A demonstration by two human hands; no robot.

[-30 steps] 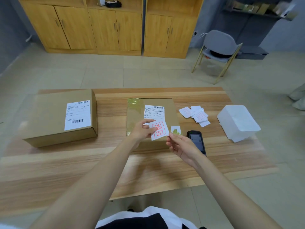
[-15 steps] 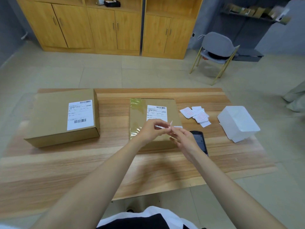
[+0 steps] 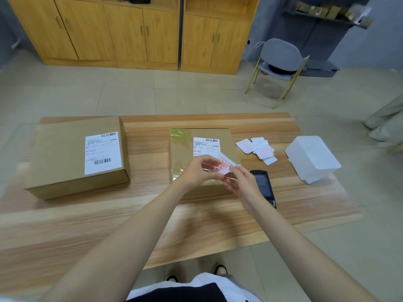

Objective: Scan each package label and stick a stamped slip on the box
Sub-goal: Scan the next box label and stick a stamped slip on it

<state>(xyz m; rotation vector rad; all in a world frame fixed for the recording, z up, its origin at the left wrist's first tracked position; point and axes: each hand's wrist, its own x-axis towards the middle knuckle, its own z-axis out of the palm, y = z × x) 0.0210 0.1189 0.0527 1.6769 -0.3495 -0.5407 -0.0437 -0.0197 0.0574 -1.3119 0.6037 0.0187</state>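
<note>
Wooden cabinets (image 3: pixel 130 29) stand along the far wall, and in front of them a low wooden table (image 3: pixel 152 214) carries everything. Near the middle of the table lies a flat brown box (image 3: pixel 183 149), with a white shipping label (image 3: pixel 206 146) on its top and shiny yellowish tape (image 3: pixel 178 136) along its left side. All other places I give from this box.

Over its near right corner the person holds a small white stamped slip (image 3: pixel 225 164) with a red square mark. The slip is tilted, and I cannot tell if it touches the cardboard. The left hand (image 3: pixel 197 173) has its fingers curled and pinches the slip at the left edge. The right hand (image 3: pixel 242 185) pinches the lower right edge of the same slip, its fingers bent only a little.

Just to the right of the box a black handheld scanner (image 3: pixel 265 186) lies flat, screen up. Past the far right corner of the box is a loose pile of slips (image 3: pixel 259 149), and farther right a white plastic container (image 3: pixel 311 158). Well apart to the left of the box sits a bigger brown box (image 3: pixel 65 158) with its own label (image 3: pixel 102 152)
</note>
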